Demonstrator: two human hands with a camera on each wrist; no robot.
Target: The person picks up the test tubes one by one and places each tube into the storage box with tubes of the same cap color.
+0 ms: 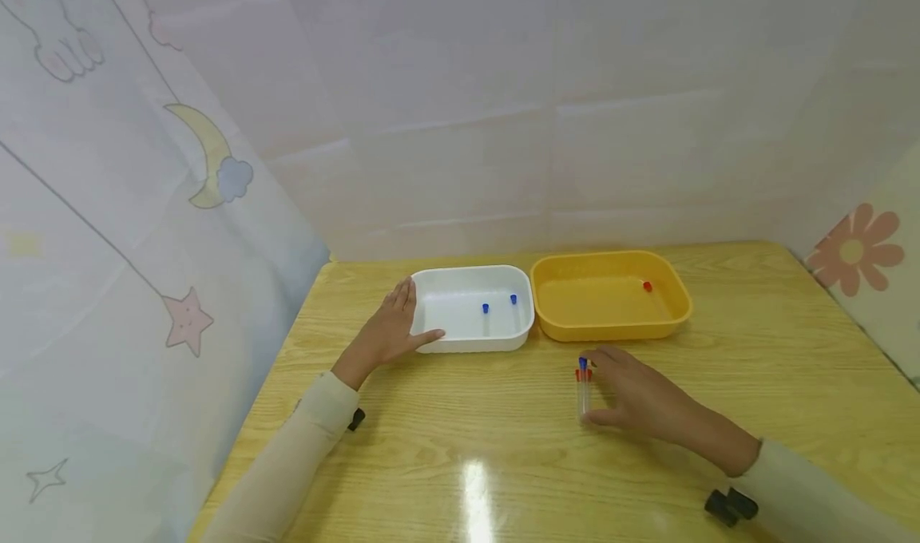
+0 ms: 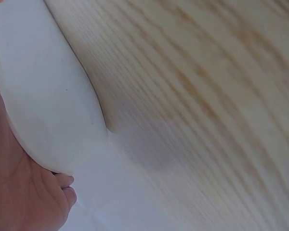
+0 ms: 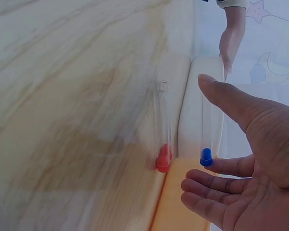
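My right hand (image 1: 640, 391) pinches a clear tube with a blue cap (image 3: 206, 156) lengthwise, thumb at one end and index finger at the cap. Its other fingers are extended. Beyond the held tube lie two clear tubes with red caps (image 3: 163, 164) on the table, side by side. My left hand (image 1: 388, 323) rests against the left end of the white tray (image 1: 470, 345), fingers straight along the side and thumb over the front rim. Inside that tray are two blue-capped tubes (image 1: 485, 309). The palm lies close along the white wall in the left wrist view.
A yellow tray (image 1: 611, 332) stands right beside the white one, with a red-capped tube (image 1: 648, 287) in it. Both are near the back edge of the wooden table (image 1: 460, 431). Printed cloth (image 1: 446, 128) hangs behind and at the sides.
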